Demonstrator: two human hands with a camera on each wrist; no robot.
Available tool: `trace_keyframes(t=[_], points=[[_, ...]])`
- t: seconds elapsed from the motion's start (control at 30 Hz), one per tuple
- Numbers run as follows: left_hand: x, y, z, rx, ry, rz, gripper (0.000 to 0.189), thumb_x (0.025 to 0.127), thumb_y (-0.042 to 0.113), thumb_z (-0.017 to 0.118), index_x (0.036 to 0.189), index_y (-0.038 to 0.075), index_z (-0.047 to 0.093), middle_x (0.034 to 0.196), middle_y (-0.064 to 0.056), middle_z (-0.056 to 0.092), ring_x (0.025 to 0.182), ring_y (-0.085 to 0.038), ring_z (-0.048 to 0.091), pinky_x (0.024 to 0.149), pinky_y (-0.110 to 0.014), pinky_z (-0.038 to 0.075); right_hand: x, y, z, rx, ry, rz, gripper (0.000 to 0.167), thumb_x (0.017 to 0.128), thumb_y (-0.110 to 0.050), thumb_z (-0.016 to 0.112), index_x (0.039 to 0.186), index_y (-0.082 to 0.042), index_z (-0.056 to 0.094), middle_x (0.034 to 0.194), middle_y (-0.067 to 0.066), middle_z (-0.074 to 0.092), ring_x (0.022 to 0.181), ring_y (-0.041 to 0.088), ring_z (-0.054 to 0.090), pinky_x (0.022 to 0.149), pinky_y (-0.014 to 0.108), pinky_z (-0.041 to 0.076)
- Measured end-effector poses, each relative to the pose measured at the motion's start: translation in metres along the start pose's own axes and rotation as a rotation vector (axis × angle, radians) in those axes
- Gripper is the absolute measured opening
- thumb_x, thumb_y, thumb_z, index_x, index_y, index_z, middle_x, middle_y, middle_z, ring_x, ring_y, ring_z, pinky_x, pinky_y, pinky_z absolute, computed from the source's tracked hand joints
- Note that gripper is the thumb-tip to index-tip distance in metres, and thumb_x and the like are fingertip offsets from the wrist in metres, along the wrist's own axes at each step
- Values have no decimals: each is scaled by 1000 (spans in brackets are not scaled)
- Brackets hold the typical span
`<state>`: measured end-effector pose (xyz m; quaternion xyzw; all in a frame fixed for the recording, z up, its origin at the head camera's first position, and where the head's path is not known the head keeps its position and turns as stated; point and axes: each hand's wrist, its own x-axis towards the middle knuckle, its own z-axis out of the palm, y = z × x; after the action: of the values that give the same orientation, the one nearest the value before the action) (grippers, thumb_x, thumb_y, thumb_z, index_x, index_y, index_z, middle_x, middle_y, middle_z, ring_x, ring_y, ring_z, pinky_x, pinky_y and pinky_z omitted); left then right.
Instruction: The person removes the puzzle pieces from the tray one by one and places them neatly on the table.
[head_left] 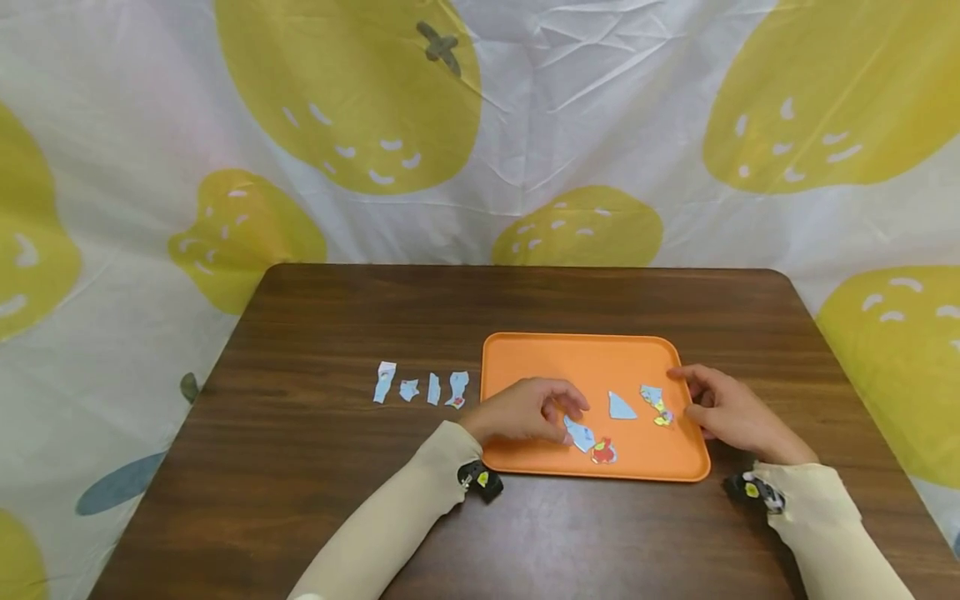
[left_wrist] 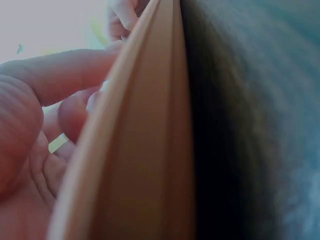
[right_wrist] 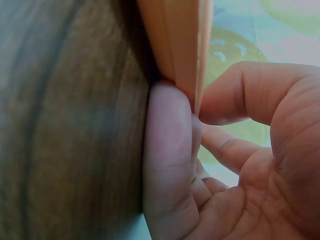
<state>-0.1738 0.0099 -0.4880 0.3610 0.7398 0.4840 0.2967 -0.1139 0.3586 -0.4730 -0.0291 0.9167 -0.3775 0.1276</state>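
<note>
An orange tray (head_left: 540,358) lies on the table with torn, printed paper pieces on it. My left hand (head_left: 528,408) reaches over its left side, fingers loosely bent, with the thumb tip right at the edge of a light blue paper piece (head_left: 581,436). That piece lies against a red-and-yellow paper piece (head_left: 603,451). Farther right are a blue triangular piece (head_left: 621,406) and a blue-and-yellow piece (head_left: 655,402). My right hand (head_left: 735,412) holds the tray's right edge; in the right wrist view a fingertip (right_wrist: 170,125) sits low against the tray's side (right_wrist: 182,45).
Left of the tray, several torn paper pieces stand in a row on the dark wood table (head_left: 300,467), among them a long strip (head_left: 384,383) and a piece with a red spot (head_left: 458,388). A fruit-print curtain (head_left: 517,125) hangs behind the table.
</note>
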Motion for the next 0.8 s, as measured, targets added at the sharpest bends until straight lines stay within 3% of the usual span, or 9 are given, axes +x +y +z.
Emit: trace_keyframes(t=[0.27, 0.57, 0.8], points=[[7, -4, 5, 158, 49, -13, 37, 85, 11, 89, 118, 19, 73, 101, 10, 75, 66, -8, 53, 64, -19, 46, 0, 1, 0, 0, -2, 2, 57, 95, -3, 67, 150, -5, 52, 110, 16, 58, 73, 16, 58, 60, 32, 61], [7, -4, 8, 78, 64, -83, 41, 83, 6, 89, 118, 18, 71, 88, 10, 75, 65, -11, 57, 61, -20, 46, 0, 1, 2, -7, 0, 7, 57, 94, -2, 67, 149, -5, 53, 109, 16, 59, 73, 17, 58, 59, 32, 60], [5, -5, 6, 82, 27, -42, 39, 84, 12, 90, 119, 18, 74, 85, 9, 73, 71, -9, 61, 66, -20, 50, 0, 1, 2, -4, 6, 3, 57, 94, -2, 67, 149, -4, 52, 109, 16, 58, 72, 17, 57, 59, 32, 60]])
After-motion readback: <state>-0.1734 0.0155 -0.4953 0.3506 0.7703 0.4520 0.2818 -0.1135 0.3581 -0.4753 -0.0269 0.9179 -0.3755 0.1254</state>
